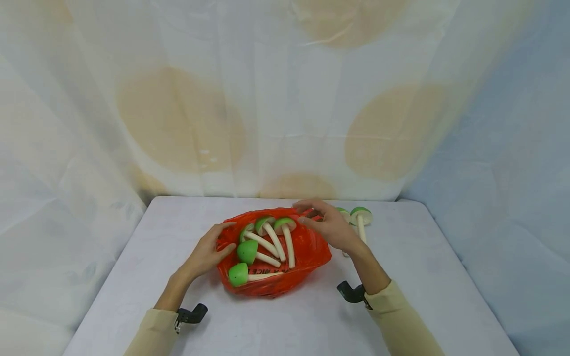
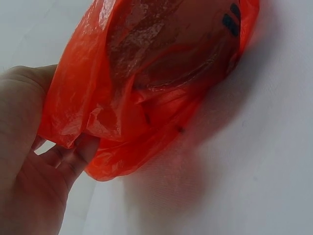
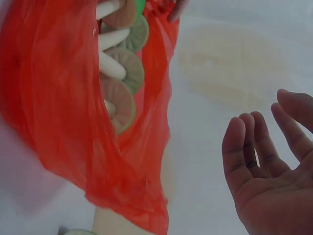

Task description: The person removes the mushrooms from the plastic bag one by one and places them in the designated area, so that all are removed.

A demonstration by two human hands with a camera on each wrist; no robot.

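A red plastic bag (image 1: 313,247) lies wide open on the table in the head view, with black lettering inside. Several artificial mushrooms with green caps (image 1: 247,252) and white stems lie in it. At the bag's left side, my left hand (image 1: 207,251) holds the plastic rim between thumb and fingers; in the left wrist view, red film (image 2: 102,98) covers part of the fingers. Over the bag's right rim hovers my right hand (image 1: 331,228), its fingers loosely bent. The right wrist view shows that hand (image 3: 274,176) apart from the bag and holding nothing.
Outside the bag, beyond my right hand, another green-capped mushroom (image 1: 361,216) lies on the white table (image 1: 401,257), with one more partly hidden beside it. A pale curtain (image 1: 285,123) with tan circles hangs behind the table's far edge. Black wrist mounts (image 1: 192,314) show at both cuffs.
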